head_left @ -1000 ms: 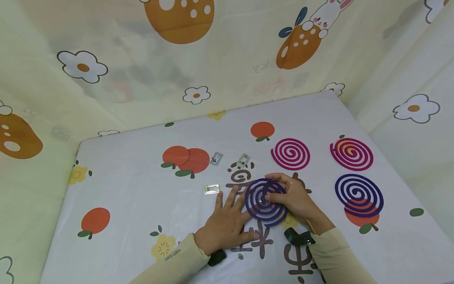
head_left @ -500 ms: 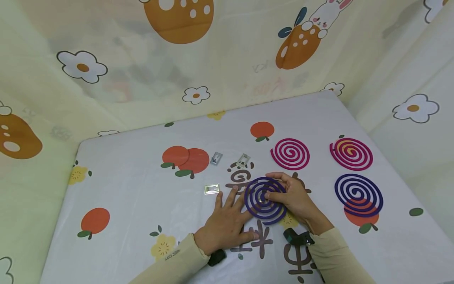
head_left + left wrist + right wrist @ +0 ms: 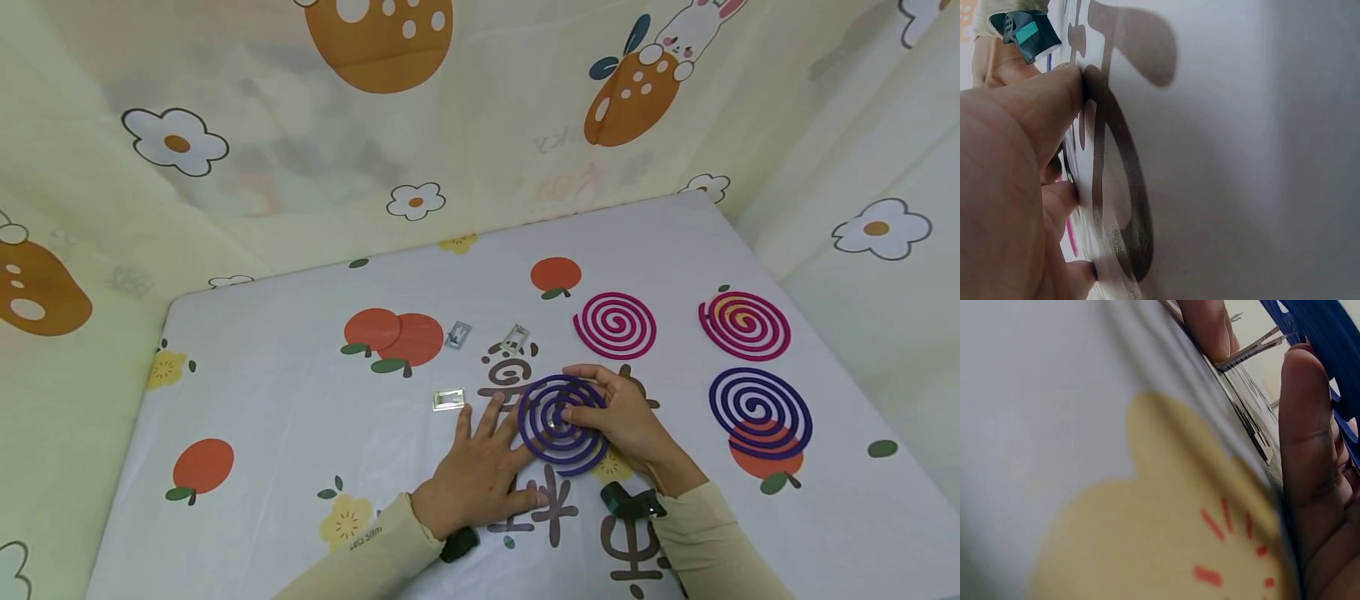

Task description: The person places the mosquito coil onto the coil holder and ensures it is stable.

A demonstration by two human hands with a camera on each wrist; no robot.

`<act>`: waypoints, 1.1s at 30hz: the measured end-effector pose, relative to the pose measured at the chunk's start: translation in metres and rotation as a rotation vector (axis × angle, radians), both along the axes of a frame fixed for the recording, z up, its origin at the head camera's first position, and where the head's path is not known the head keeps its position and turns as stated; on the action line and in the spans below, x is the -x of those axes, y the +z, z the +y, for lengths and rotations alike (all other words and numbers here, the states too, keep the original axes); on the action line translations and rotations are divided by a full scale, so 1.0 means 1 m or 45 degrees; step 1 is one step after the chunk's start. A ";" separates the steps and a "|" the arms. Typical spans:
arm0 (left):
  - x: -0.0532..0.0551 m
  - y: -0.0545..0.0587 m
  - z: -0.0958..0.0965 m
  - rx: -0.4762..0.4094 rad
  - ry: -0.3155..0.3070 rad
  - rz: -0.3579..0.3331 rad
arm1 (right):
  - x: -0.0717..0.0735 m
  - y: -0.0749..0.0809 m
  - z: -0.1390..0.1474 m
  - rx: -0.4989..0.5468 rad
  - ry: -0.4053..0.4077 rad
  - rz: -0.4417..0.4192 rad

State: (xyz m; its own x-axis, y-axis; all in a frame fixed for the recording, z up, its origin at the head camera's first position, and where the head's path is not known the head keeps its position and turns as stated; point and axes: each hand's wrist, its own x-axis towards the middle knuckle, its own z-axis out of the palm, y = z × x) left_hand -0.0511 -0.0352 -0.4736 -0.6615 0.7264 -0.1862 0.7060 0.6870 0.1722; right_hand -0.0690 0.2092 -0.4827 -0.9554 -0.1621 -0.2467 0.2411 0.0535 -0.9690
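Right wrist view: one metal stand (image 3: 1240,359), slanting up from the worktop (image 3: 1041,394) toward one dark-blue spiral coil (image 3: 1332,356). Head view: coil sits just right of my left hand (image 3: 478,479), which is spread, its fingertips partly beneath; my right hand (image 3: 626,417), the nearer, pinches it at its right side.

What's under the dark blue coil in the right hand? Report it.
Under the dark blue coil, I see part of the left hand and a small metal stand, partly bent upward. From above, the coil hides much of the stand; whether they touch is unclear.
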 end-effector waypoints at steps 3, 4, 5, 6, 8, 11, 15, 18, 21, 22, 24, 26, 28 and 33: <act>0.000 0.000 0.000 0.009 0.001 0.002 | 0.000 0.000 0.000 -0.011 -0.004 -0.008; 0.000 0.000 0.001 0.010 0.002 -0.001 | 0.000 0.000 0.000 -0.013 -0.006 -0.007; 0.000 0.000 0.001 0.012 0.003 -0.004 | 0.000 0.000 0.000 -0.014 -0.007 -0.005; 0.000 -0.001 0.001 0.013 0.004 -0.004 | 0.000 0.000 0.000 -0.013 -0.009 -0.003; 0.001 -0.001 0.000 0.012 0.007 -0.008 | 0.000 0.000 0.000 -0.005 -0.010 0.002; 0.000 -0.001 0.000 0.006 0.005 -0.011 | 0.000 0.000 0.000 0.028 -0.006 0.008; 0.000 -0.001 0.000 0.003 -0.002 0.000 | -0.001 0.000 0.000 0.067 0.003 0.009; 0.000 -0.001 0.000 0.003 -0.004 0.014 | 0.000 -0.001 0.001 0.066 0.008 0.004; -0.001 0.000 0.000 0.001 -0.005 0.017 | 0.000 -0.001 0.001 0.064 0.014 -0.005; -0.001 0.000 0.000 0.000 -0.005 0.017 | 0.000 -0.001 0.001 0.061 0.016 -0.005; -0.001 0.001 0.000 -0.002 -0.004 0.011 | 0.000 -0.001 0.001 0.060 0.017 -0.008; -0.001 0.001 0.000 -0.002 -0.004 0.009 | -0.001 0.000 0.001 0.062 0.017 -0.007; 0.000 0.001 0.000 0.000 -0.004 0.011 | -0.001 0.000 0.001 0.059 0.016 -0.006; 0.000 0.002 0.000 0.001 -0.006 0.014 | 0.000 -0.001 0.001 0.058 0.012 -0.003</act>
